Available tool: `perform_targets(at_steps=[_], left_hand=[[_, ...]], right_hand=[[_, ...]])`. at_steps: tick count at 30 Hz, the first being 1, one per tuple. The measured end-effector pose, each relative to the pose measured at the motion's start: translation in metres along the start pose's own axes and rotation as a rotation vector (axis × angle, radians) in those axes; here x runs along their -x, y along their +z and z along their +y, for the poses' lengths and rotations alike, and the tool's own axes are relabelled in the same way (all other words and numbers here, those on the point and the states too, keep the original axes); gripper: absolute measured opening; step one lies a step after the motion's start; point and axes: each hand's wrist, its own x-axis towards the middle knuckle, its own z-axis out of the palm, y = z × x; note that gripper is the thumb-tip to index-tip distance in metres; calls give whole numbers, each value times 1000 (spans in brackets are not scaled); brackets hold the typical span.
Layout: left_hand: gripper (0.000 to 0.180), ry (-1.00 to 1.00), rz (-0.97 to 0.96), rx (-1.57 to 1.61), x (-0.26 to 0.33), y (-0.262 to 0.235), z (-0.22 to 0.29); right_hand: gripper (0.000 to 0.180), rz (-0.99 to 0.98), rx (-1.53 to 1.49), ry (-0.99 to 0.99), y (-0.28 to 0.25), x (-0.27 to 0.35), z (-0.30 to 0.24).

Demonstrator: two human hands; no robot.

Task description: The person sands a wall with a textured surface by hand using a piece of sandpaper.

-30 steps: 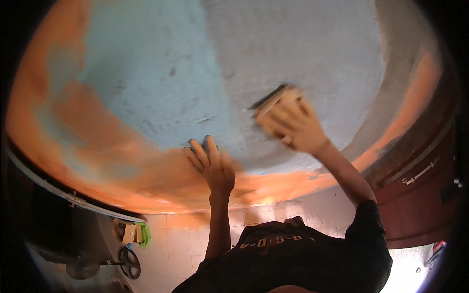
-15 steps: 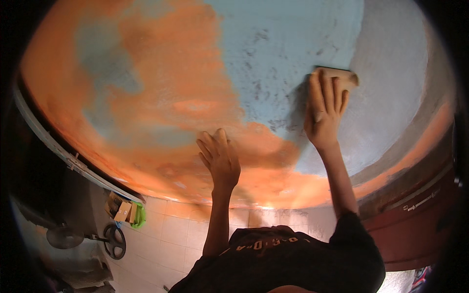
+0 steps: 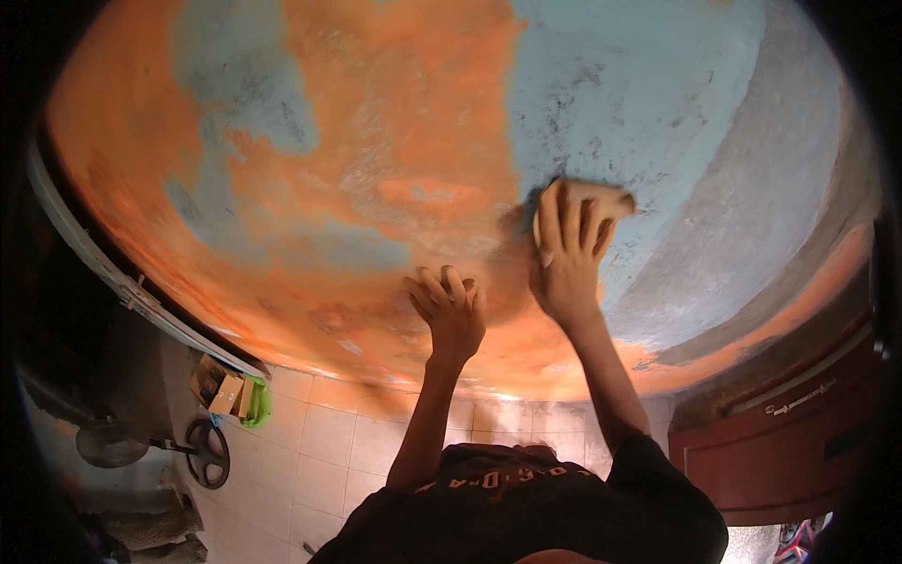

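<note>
A wall (image 3: pixel 423 122) painted in worn patches of orange, light blue and grey fills the upper view. My right hand (image 3: pixel 567 258) presses a tan, flat piece that looks like folded sandpaper (image 3: pixel 615 195) against the wall, where blue meets orange. Its fingers lie over the piece, and the right end of the piece curls out past them. Lower and to the left, my left hand (image 3: pixel 449 315) is open, fingers spread at the orange paint. Whether all its fingertips touch the wall I cannot tell. Dark scuffs mark the blue patch above my right hand.
Pale floor tiles (image 3: pixel 324 432) show below the wall. At lower left are an open cardboard box (image 3: pixel 224 387) by a green bag (image 3: pixel 256 402), a black wheel-shaped thing (image 3: pixel 207 453) and a round dark pan-like thing (image 3: pixel 113 443). A dark red door (image 3: pixel 770 451) stands at right.
My right hand has swept left and down across the wall with the sandpaper, from the grey edge to the orange edge. My left hand sits slightly further right and lower; the view has shifted.
</note>
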Motion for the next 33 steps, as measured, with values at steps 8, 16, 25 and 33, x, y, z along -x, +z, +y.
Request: perform_targets(at_steps=[8, 16, 25, 33], left_hand=[[60, 62, -230, -58, 10, 1, -6], [59, 37, -178, 131, 10, -2, 9], [58, 13, -277, 24, 20, 0, -2], [62, 145, -285, -145, 11, -25, 12]], right_hand=[[58, -41, -45, -35, -15, -45, -14], [68, -114, 18, 35, 15, 32, -7], [65, 69, -11, -49, -23, -62, 2], [72, -169, -39, -22, 7, 31, 34]])
